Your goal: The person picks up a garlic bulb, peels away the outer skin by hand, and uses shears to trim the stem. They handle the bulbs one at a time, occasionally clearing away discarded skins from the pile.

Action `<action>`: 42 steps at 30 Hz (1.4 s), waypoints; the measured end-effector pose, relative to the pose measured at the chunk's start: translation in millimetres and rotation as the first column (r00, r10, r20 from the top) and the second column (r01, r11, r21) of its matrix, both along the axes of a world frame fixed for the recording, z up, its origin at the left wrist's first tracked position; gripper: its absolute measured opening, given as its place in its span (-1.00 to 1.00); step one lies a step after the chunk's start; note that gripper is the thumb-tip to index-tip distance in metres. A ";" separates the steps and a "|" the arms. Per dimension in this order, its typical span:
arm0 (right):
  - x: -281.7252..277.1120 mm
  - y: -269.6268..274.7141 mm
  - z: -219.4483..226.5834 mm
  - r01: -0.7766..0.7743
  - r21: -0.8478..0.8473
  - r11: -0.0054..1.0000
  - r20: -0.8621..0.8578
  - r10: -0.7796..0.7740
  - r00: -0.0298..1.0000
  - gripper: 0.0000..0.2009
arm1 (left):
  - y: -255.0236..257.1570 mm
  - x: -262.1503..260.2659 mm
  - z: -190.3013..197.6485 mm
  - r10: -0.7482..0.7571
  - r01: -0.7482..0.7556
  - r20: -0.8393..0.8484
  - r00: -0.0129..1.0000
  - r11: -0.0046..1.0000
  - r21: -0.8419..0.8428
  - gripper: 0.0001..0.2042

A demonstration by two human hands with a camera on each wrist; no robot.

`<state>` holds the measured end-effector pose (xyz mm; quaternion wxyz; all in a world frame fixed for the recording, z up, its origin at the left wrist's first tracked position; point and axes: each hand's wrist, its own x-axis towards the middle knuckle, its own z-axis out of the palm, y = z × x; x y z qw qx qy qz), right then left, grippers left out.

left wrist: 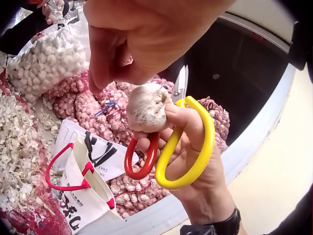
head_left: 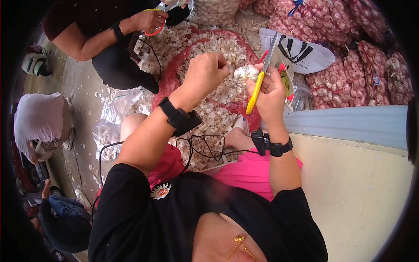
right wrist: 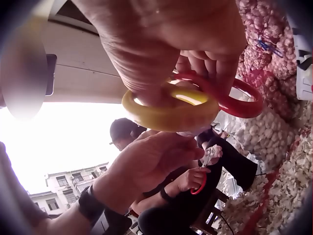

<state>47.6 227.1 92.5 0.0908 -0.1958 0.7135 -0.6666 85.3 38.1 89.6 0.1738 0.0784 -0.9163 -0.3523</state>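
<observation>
In the head view my right hand (head_left: 270,94) holds a pair of scissors (head_left: 256,91) with one yellow and one red handle, blades pointing up and away. Between its thumb and fingers the same hand pinches a whitish garlic bulb (head_left: 244,74). The left wrist view shows the bulb (left wrist: 147,108) close up, its skin streaked with dirt, beside the yellow loop (left wrist: 211,147) at the thumb. My left hand (head_left: 205,75) is raised just left of the bulb, apart from it. Its fingers are curled, and nothing shows between them.
Loose garlic skins (head_left: 205,113) and red netting (head_left: 168,83) cover the ground below. Net sacks of garlic (head_left: 331,87) and a white bag (head_left: 301,52) stand at right, near a low wall (head_left: 349,174). Another person (head_left: 100,39) sits opposite with red-handled scissors. Cables hang from my wrists.
</observation>
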 end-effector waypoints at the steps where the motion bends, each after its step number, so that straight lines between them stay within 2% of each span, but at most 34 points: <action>1: -1.7 1.4 -0.1 0.001 -0.001 1.000 -0.001 -0.001 1.000 -0.58 | -3.1 0.2 -0.7 0.008 -0.008 0.033 0.999 1.000 -0.024 -0.88; 2: -3.6 2.5 -0.7 0.008 -0.018 1.000 0.027 -0.008 1.000 -0.57 | -4.5 0.4 -0.5 -0.003 0.001 0.027 1.000 0.998 0.056 -0.86; 3: -5.1 3.3 -1.2 0.017 -0.035 0.999 0.055 -0.015 0.998 -0.57 | -2.8 0.1 1.4 -0.006 0.005 0.026 1.000 0.998 0.055 -0.86; 4: -5.9 3.0 -1.8 0.020 -0.036 0.999 0.055 -0.018 0.998 -0.57 | -0.1 0.8 4.4 -0.065 0.058 0.022 0.998 0.966 0.251 -0.86; 5: -6.4 1.9 -2.4 0.041 -0.031 0.999 0.040 -0.040 0.998 -0.57 | 2.6 1.8 7.4 -0.122 0.107 0.007 0.993 0.893 0.437 -0.85; 6: -6.6 1.4 -2.7 0.061 -0.028 0.998 0.025 -0.061 0.998 -0.57 | 5.6 3.7 10.6 -0.126 0.110 0.007 0.992 0.893 0.436 -0.85; 8: -6.0 1.5 -1.4 0.061 -0.018 0.998 0.030 -0.061 0.998 -0.57 | 10.9 8.8 15.0 -0.202 0.234 -0.127 0.971 0.912 0.336 -0.87; 9: -5.6 1.2 -1.0 0.058 -0.008 0.998 0.034 -0.057 0.998 -0.57 | 12.1 9.8 15.1 -0.201 0.233 -0.127 0.971 0.912 0.337 -0.87; 11: -4.6 0.3 -1.7 0.058 0.005 0.998 0.022 -0.058 0.998 -0.57 | 13.6 11.5 14.4 -0.177 0.203 -0.203 0.963 0.973 0.114 -0.89; 13: -4.9 0.0 -2.6 0.059 0.017 0.998 0.008 -0.059 0.998 -0.57 | 13.6 10.4 13.5 -0.174 0.200 -0.207 0.963 0.973 0.111 -0.90; 15: -5.9 1.9 -3.9 0.033 0.004 0.999 0.064 -0.033 0.997 -0.58 | 14.6 9.5 13.7 -0.175 0.201 -0.211 0.962 0.974 0.108 -0.91; 16: -6.1 2.4 -4.3 0.032 0.005 0.999 0.064 -0.032 0.997 -0.58 | 15.3 9.1 14.9 -0.144 0.171 -0.178 0.973 0.973 0.152 -0.90; 18: -6.1 2.1 -4.5 -0.014 -0.127 0.992 0.201 0.039 0.979 -0.60 | 12.8 8.1 15.2 -0.110 0.137 -0.144 0.983 0.971 0.195 -0.89; 20: -5.3 1.5 -3.2 -0.001 -0.188 0.982 0.257 0.051 0.965 -0.60 | 4.7 3.5 13.7 0.001 0.009 -0.068 0.998 0.989 0.148 -0.86; 21: -5.6 0.9 -1.8 0.016 -0.247 0.969 0.312 0.064 0.948 -0.61 | 0.2 1.4 12.2 0.004 0.006 -0.069 0.998 0.989 0.148 -0.86; 23: -7.4 0.7 1.2 0.027 -0.277 0.961 0.328 0.068 0.942 -0.59 | -6.9 -1.2 9.5 0.078 -0.081 0.035 0.996 0.993 0.089 -0.84; 25: -9.9 3.5 2.4 0.053 -0.279 0.959 0.340 0.047 0.939 -0.58 | -5.2 0.4 12.0 0.059 -0.067 0.059 0.997 0.988 0.137 -0.82; 27: -14.1 4.3 -4.0 0.064 -0.286 0.956 0.327 0.035 0.944 -0.59 | 1.8 2.5 10.5 -0.128 0.120 -0.005 0.992 0.916 0.383 -0.79; 31: -9.9 2.0 -1.4 0.088 -0.240 0.967 0.294 -0.014 0.956 -0.58 | 14.8 7.6 15.4 -0.163 0.158 -0.016 0.987 0.922 0.354 -0.77; 33: -7.2 0.0 -0.7 0.084 -0.223 0.971 0.292 -0.016 0.956 -0.57 | 15.7 7.4 13.8 -0.105 0.107 -0.023 0.994 0.957 0.271 -0.79; 38: -3.0 -4.1 -7.9 0.095 -0.165 0.982 0.174 -0.066 0.982 -0.57 | 18.1 9.2 14.8 -0.075 0.083 -0.047 0.996 0.974 0.212 -0.86; 42: -1.4 -4.6 -9.0 0.110 -0.096 0.989 0.145 -0.096 0.985 -0.57 | 17.4 7.9 11.3 -0.064 0.072 -0.052 0.997 0.984 0.163 -0.89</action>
